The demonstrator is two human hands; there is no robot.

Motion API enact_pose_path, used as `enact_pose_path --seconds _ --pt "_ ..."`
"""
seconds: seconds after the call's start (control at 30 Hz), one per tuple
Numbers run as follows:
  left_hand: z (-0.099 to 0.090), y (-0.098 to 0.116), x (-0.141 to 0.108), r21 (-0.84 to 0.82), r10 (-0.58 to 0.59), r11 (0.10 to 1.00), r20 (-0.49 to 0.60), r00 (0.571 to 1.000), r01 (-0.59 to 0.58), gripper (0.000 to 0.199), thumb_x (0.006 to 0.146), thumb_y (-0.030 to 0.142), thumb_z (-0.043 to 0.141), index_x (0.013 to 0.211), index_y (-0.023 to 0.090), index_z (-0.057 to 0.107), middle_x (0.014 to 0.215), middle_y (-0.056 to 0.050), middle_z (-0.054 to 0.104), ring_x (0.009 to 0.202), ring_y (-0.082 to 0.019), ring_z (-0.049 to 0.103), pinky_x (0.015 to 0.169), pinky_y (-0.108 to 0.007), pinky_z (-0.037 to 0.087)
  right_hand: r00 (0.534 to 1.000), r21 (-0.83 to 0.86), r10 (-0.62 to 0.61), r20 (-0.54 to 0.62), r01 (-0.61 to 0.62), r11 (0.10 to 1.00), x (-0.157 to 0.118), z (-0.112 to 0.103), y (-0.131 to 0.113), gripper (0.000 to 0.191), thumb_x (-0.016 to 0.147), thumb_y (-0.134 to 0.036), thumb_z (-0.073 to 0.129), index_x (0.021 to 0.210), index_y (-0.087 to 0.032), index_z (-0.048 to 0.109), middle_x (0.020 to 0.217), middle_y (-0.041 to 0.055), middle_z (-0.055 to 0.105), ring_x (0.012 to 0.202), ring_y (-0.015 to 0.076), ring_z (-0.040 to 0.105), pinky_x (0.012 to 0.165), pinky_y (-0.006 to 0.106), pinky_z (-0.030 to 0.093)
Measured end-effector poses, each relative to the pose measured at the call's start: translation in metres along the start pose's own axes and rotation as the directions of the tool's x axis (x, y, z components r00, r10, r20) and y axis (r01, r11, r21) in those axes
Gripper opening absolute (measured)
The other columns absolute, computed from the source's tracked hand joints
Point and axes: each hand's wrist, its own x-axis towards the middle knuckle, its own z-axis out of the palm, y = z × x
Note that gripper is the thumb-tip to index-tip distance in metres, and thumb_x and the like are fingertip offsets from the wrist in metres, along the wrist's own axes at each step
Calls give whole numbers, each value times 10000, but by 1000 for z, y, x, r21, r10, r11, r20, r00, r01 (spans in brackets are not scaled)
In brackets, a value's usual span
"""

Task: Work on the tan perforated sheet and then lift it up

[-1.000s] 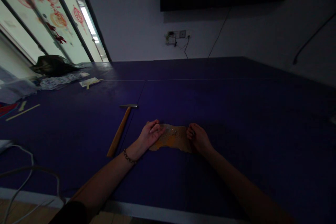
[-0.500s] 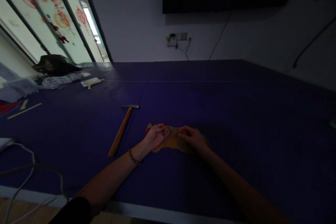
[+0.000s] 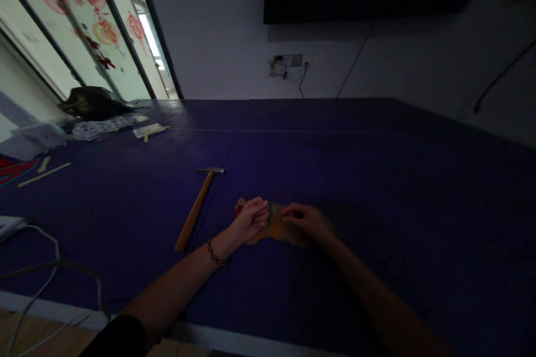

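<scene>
On the purple table top lies a flat brown and orange piece with ragged edges (image 3: pixel 274 231) and a red patch at its left end. Whether it is paper, card or leather I cannot tell. My left hand (image 3: pixel 252 219) rests over its left part, palm turned up, fingers curled in; what they may hold is hidden. Over the right part, my right hand (image 3: pixel 307 220) has thumb and forefinger together in a pinch, with something too small and dark to name at the tips. Left of my hands lies a hammer (image 3: pixel 195 209) with a wooden handle and metal head.
Cables (image 3: pixel 56 262) and a white power strip (image 3: pixel 12 227) are on the near left. Further back on the purple table (image 3: pixel 377 178) are a yellow strip (image 3: pixel 44 174), a small white packet (image 3: pixel 148 130), crumpled printed plastic (image 3: pixel 103 127) and a dark bag (image 3: pixel 92 103).
The fingers of my left hand have curled in more tightly. My right hand stays almost in place, still pinching. The whole view has shifted slightly.
</scene>
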Motion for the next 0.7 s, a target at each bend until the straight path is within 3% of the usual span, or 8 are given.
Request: enact_pose_path --seconds 0.13,0.23,0.33,0.5,0.6,0.7 --pt "1 -1 1 270 78 960 -5 997 -74 466 645 370 691 496 163 302 427 103 215 355 -11 167 361 -164 88 999 60 -28 -26 29 998 -1 2 4 79 600 -272 633 636 -219 680 637 -10 592 660 161 509 642 280 362" --pt "2 -5 3 477 114 876 -58 992 -72 516 695 522 578 447 169 295 403 86 239 358 -26 175 372 -201 95 998 135 -19 -66 28 990 -3 4 6 43 587 -256 653 597 -224 679 644 -14 592 675 155 512 670 280 363" --pt "4 -10 4 613 169 786 -88 982 -81 527 730 568 491 431 170 318 391 76 249 370 -44 183 391 -222 104 993 255 12 -116 19 967 -3 4 12 62 582 -275 673 605 -218 667 653 -20 575 659 138 508 640 268 370" --pt "11 -14 -1 722 298 677 -90 950 -144 283 650 353 664 549 154 491 450 78 340 427 -62 266 431 -201 160 968 502 85 -237 47 863 3 -5 21 224 650 -435 575 614 -219 527 508 -61 367 409 80 312 395 222 262" --pt "13 -15 -4 774 321 620 -97 942 -131 174 575 173 712 696 159 589 441 99 334 424 -67 265 448 -192 166 961 570 99 -258 68 819 6 -13 20 304 659 -454 521 536 -224 366 510 -61 292 392 82 258 358 227 226" --pt "12 -15 -2 834 343 536 -75 936 -129 160 584 118 686 733 164 651 434 88 350 431 -82 284 461 -200 170 956 556 107 -272 66 828 7 -12 17 292 672 -458 461 561 -232 314 525 -59 288 396 88 276 363 232 236"
